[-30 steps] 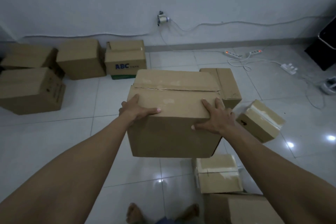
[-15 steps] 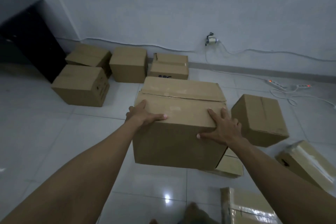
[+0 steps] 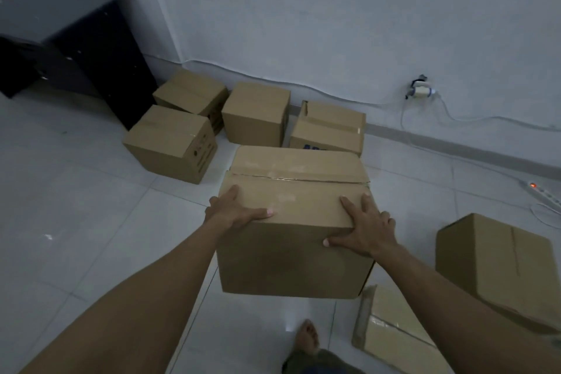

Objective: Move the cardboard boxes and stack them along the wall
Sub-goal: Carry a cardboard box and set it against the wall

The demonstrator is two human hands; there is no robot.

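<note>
Held box [image 3: 291, 222] has come closer to the group by the wall [image 3: 303, 9] than half a second ago: its far edge now covers the lower part of the open box [image 3: 328, 130], and the cabinet [image 3: 76, 48] looms larger at far left. Both hands keep the same corners as before.

It hangs clear of the floor [image 3: 76, 222], level, its top flaps closed along a taped seam. The left hand [image 3: 233, 212] clasps the near left corner: thumb along the near top edge, forefinger on the top, the other fingers folded over the left side and out of sight. The right hand [image 3: 367, 231] lies spread over the near right corner, fingers straight and splayed on the top, thumb pressed flat on the near face.

Four boxes sit at the foot of the wall. A corner box [image 3: 191, 94] lies next to the cabinet, with a front box [image 3: 170, 143] just near of it. A mid box [image 3: 255, 112] stands to their right, and the open box, flaps raised, is just right of that.

At near right a right box [image 3: 501, 264] stands on the floor, and a taped box [image 3: 388, 331] lies low beside it. One bare foot [image 3: 308, 337] shows below the held box. On the wall at far right is a plug [image 3: 420, 91], its cable running down toward a power strip [image 3: 543, 191] with a red light.
</note>
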